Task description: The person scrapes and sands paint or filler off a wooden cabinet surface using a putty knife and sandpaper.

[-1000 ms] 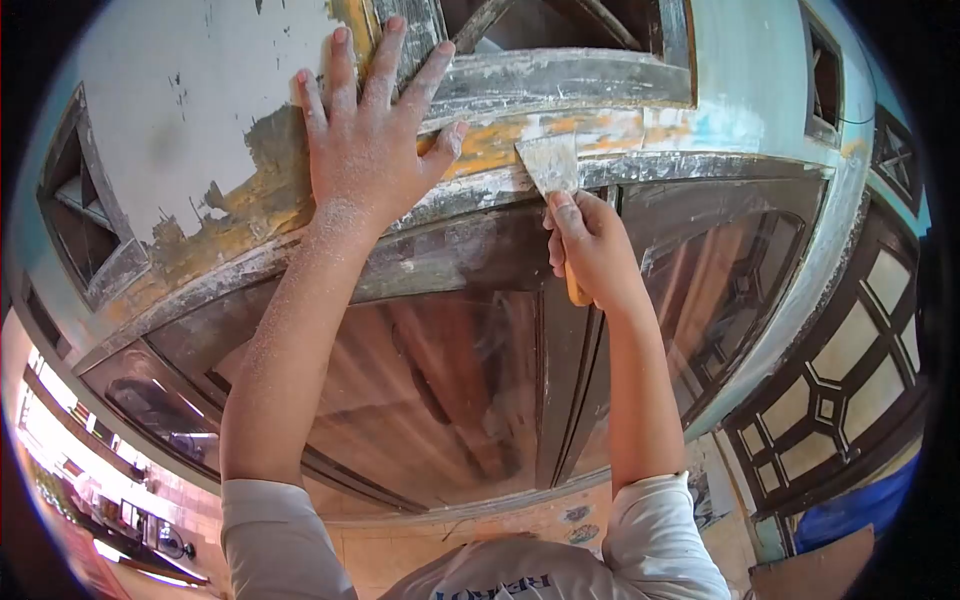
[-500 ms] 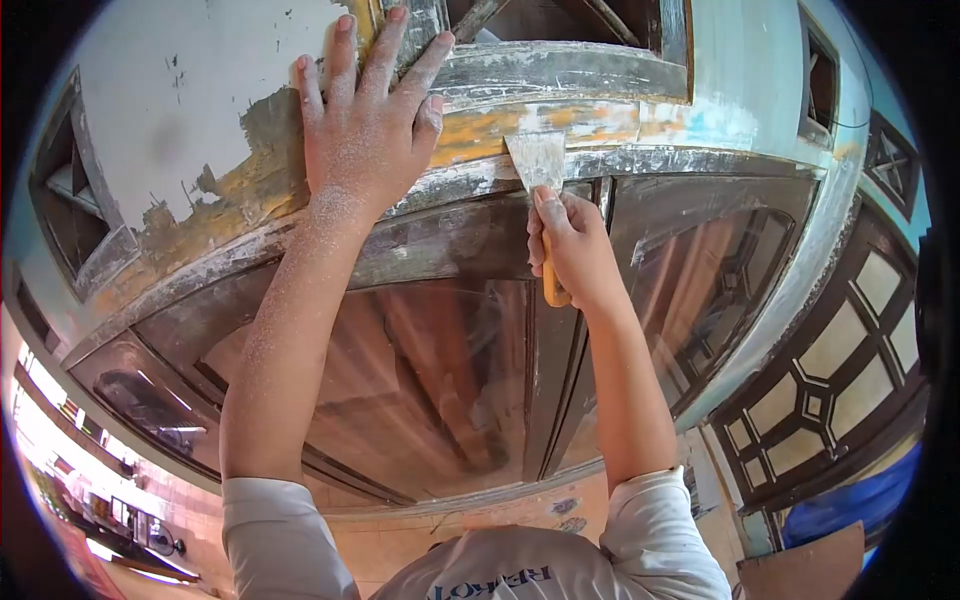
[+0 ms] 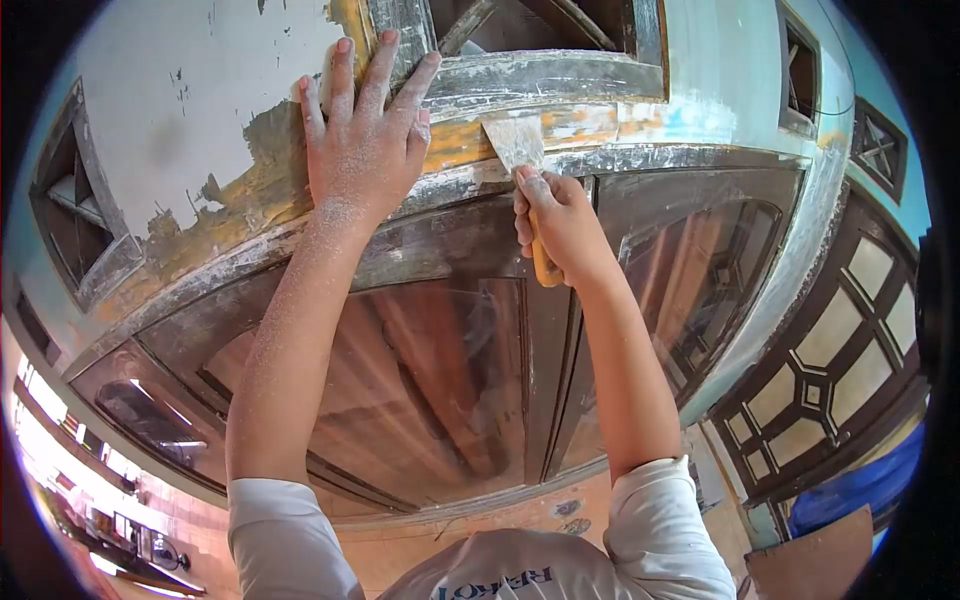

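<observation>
My left hand (image 3: 365, 150), dusted with pale powder, lies against the wall with its fingers spread, beside the peeling paint (image 3: 265, 160) and a worn wooden post (image 3: 403, 40). In my right hand (image 3: 558, 222) is a scraper (image 3: 517, 145) with a wide, whitish blade and a yellow handle. The blade's edge rests on the yellow and white patchy strip (image 3: 580, 122) above the curved top of the dark door frame (image 3: 450, 235).
Glass door panels (image 3: 400, 370) stand below my arms. A vent opening with crossed slats (image 3: 540, 25) is above. At the right are a dark panelled door (image 3: 830, 350), a blue cloth (image 3: 860, 485) and a brown board (image 3: 815, 560).
The scraper in my right hand has moved a little left along the strip, its blade more tilted. My left hand stays on the wall. The view has shifted slightly.
</observation>
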Demonstrator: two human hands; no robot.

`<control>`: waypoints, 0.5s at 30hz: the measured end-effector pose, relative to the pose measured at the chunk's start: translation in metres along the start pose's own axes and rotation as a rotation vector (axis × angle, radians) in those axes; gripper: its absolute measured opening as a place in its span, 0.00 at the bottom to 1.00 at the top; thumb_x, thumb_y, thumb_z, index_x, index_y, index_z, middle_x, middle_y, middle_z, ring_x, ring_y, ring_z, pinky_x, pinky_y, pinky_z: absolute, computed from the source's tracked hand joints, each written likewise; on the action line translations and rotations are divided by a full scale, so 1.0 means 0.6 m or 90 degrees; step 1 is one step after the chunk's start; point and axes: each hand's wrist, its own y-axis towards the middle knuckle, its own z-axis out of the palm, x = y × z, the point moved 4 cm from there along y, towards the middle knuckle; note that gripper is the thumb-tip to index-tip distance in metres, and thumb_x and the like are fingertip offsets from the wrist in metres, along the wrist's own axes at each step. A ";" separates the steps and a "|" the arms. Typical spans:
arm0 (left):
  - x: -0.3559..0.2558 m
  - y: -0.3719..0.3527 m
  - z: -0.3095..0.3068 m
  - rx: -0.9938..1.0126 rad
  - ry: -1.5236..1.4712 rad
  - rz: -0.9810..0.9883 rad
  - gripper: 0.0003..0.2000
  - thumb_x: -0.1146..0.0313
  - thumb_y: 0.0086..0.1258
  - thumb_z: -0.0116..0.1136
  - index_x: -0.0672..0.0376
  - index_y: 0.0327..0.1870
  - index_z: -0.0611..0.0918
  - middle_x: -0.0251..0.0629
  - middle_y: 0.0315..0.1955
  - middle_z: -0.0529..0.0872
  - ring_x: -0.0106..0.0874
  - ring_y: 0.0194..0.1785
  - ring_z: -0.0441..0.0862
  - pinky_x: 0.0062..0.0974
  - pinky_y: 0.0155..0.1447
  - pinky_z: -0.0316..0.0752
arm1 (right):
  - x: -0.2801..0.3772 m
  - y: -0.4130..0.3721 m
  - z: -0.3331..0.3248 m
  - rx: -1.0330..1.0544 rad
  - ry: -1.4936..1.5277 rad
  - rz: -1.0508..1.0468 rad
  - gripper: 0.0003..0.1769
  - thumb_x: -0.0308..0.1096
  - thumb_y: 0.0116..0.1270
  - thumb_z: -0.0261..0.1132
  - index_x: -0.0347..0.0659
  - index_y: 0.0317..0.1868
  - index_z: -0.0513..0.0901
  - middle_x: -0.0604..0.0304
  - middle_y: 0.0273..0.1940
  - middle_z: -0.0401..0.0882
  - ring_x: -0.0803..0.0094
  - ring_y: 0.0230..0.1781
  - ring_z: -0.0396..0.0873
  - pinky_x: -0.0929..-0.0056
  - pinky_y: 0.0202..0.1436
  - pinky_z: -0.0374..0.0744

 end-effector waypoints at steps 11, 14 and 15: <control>0.002 -0.002 -0.002 0.024 -0.002 0.003 0.29 0.57 0.78 0.53 0.26 0.79 0.66 0.26 0.84 0.54 0.45 0.86 0.47 0.66 0.82 0.43 | 0.022 0.010 0.000 -0.007 -0.013 -0.018 0.27 0.52 0.82 0.55 0.39 0.30 0.75 0.62 0.19 0.74 0.75 0.18 0.73 0.72 0.23 0.72; 0.001 0.000 -0.004 0.026 0.004 -0.001 0.29 0.57 0.78 0.53 0.25 0.79 0.66 0.26 0.84 0.55 0.44 0.86 0.47 0.66 0.82 0.43 | -0.005 0.004 0.003 -0.005 -0.021 -0.013 0.27 0.52 0.82 0.55 0.39 0.30 0.75 0.61 0.18 0.74 0.74 0.17 0.72 0.71 0.23 0.72; 0.001 0.000 -0.004 0.024 0.002 0.001 0.29 0.57 0.78 0.53 0.25 0.79 0.66 0.26 0.84 0.55 0.44 0.86 0.48 0.66 0.82 0.44 | -0.014 -0.001 0.005 0.002 -0.025 -0.013 0.27 0.52 0.82 0.55 0.39 0.30 0.75 0.61 0.18 0.74 0.74 0.16 0.72 0.71 0.23 0.72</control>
